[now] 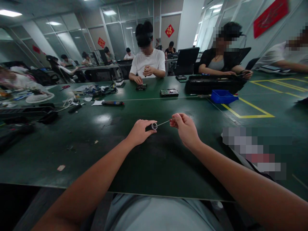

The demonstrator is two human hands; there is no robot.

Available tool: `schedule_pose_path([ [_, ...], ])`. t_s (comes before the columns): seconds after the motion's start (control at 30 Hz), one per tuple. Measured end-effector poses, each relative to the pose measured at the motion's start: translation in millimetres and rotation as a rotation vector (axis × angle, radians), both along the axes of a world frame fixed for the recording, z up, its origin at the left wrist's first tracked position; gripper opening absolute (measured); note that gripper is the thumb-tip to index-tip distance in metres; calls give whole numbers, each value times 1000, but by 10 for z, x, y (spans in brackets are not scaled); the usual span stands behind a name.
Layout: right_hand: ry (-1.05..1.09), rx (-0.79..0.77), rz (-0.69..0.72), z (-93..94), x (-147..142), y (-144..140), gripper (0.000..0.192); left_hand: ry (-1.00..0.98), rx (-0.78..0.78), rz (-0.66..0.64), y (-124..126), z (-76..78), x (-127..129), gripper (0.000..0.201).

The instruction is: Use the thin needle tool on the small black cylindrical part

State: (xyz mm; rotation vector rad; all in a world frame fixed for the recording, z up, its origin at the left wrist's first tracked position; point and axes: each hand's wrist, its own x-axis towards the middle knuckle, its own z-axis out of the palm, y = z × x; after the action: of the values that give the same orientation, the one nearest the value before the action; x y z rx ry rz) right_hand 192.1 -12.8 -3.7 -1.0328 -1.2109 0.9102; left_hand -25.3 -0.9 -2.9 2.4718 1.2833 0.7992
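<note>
My left hand (141, 131) grips a small dark spool (152, 126) with a round silvery end, held just above the green table (101, 150). A thin pale wire (163, 123) runs from the spool to my right hand (184, 128), whose fingertips pinch the wire's free end. The two hands are close together, a little apart, in the middle of the view.
Across the table sit people at work: one in a white shirt (148, 62), one in black (220, 61). A blue bin (222, 96), a black tray (214, 84), a circuit board (169, 92), a pen-like tool (113, 103) and tangled cables (96, 91) lie farther off. Yellow tape lines (250, 110) mark the right.
</note>
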Motion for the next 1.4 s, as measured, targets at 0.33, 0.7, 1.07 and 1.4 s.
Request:
schedule_pose_path([
  [0.33, -406, 121, -55, 184, 0, -200, 27, -5, -8, 24, -26, -3, 7, 40],
  [0.7, -598, 290, -68, 203, 22, -256, 20, -10, 1, 26, -32, -6, -6, 41],
  [1.07, -692, 268, -21, 249, 16, -279, 34, -20, -13, 24, -27, -26, -6, 40],
  [1.4, -719, 293, 7, 245, 9, -301, 29, -16, -12, 26, -31, -8, -8, 39],
])
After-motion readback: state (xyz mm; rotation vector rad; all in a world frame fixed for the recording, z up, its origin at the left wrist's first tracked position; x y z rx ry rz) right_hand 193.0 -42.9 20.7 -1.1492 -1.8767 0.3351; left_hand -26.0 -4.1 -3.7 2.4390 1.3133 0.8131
